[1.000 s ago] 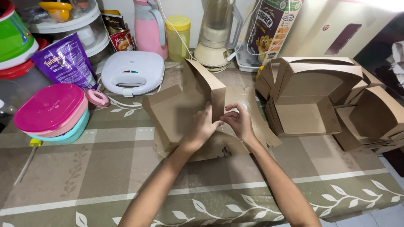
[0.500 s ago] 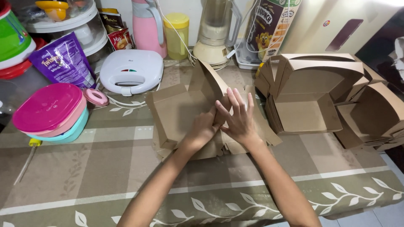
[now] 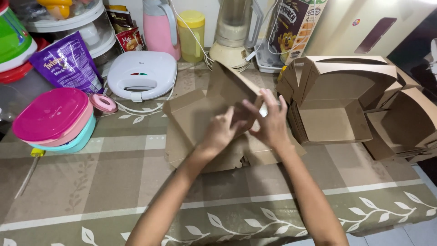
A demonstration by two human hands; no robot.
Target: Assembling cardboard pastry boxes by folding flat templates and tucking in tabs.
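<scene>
A: Well, hard to read the fold itself. Left hand (image 3: 222, 133) covers the middle of the flat brown cardboard box (image 3: 200, 114), fingers curled onto a panel, thumb side hidden. Right hand (image 3: 272, 124) just beside it at 3 o'clock, fingers spread and pressed against the raised flap; cannot tell whether pinching or only pushing.

B: And the lower part?

A: Mostly masked by both forearms. Only a notched edge showing at 6 o'clock, lying on the leaf-patterned tablecloth (image 3: 114, 182).

B: Which way pointing?

A: Centred on the table. Long axis running roughly 9 to 3 o'clock; one flap tilted up, its top corner aimed toward 12 o'clock, at the blender (image 3: 233, 32).

B: Room around it?

A: Open cloth from 5 round to 8 o'clock, down to the near table edge. Tight at 3 o'clock: stack of folded boxes (image 3: 339, 98), nearly touching, partly cut off at the right border. At 11 o'clock a white sandwich maker (image 3: 142, 73), near. At 9 o'clock, well apart, stacked pink and teal lidded bowls (image 3: 54, 119) plus a small pink tape roll (image 3: 104, 103). Back row crowded, tops cropped: pink jug (image 3: 160, 27), yellow jar (image 3: 191, 34).
</scene>
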